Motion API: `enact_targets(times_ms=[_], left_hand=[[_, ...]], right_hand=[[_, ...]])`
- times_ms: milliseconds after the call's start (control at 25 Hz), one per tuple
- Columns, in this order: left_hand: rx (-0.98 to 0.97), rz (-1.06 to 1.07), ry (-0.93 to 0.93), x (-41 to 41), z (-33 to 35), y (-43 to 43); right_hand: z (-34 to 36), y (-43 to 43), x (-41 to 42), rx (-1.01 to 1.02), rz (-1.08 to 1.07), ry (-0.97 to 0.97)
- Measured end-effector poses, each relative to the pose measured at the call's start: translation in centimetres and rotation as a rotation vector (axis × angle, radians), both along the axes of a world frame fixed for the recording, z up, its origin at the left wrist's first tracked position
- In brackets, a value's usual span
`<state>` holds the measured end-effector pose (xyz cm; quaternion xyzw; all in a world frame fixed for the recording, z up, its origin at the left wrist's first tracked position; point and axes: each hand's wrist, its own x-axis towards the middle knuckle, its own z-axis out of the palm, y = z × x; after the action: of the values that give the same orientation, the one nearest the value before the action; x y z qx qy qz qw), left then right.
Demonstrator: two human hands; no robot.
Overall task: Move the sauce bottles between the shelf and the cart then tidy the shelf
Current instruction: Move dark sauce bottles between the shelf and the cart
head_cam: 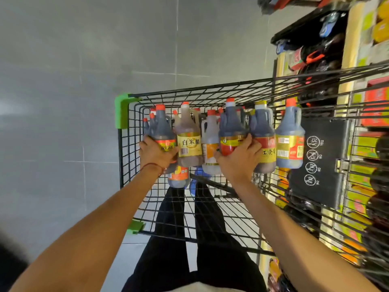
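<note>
Two bottles in grip. Left hand (pixel 156 153) wraps dark bottle (pixel 162 127); right hand (pixel 237 161) wraps red-label bottle (pixel 231 131). Long axes run away from me, caps at far end. More bottles packed between and beside hands, inside cart (pixel 120 157). Shelf (pixel 353 49) lies right of right hand; I judge that hand nearer.

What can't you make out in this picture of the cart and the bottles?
All head view.
Back-row bottles: hidden behind the front row, so no count.
Red-label bottle: label partly covered by the right hand.
Low bottle: mostly hidden by the left hand and the dark bottle it grips.
Shelf: blurred, crossed by cart wires, cut off at the right edge.
</note>
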<state>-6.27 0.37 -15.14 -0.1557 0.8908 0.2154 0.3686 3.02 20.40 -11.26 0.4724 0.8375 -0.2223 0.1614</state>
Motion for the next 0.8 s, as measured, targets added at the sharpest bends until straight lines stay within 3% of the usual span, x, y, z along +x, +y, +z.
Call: enact_targets(times_ms=[440,600,800], left_hand=[[-0.001,0.199,-0.112,-1.1,-0.1,-0.2],[0.051,0.250,-0.112,0.0,-0.3,-1.1],[0.106,0.194,-0.104,0.7,1.6,-1.2]], right_hand=[[-0.7,-0.7,0.1,-0.053,-0.073,0.184],[-0.6,-0.2,0.0,-0.051,0.017,0.030],[-0.7,-0.3,0.0,-0.253,0.004,0.082]])
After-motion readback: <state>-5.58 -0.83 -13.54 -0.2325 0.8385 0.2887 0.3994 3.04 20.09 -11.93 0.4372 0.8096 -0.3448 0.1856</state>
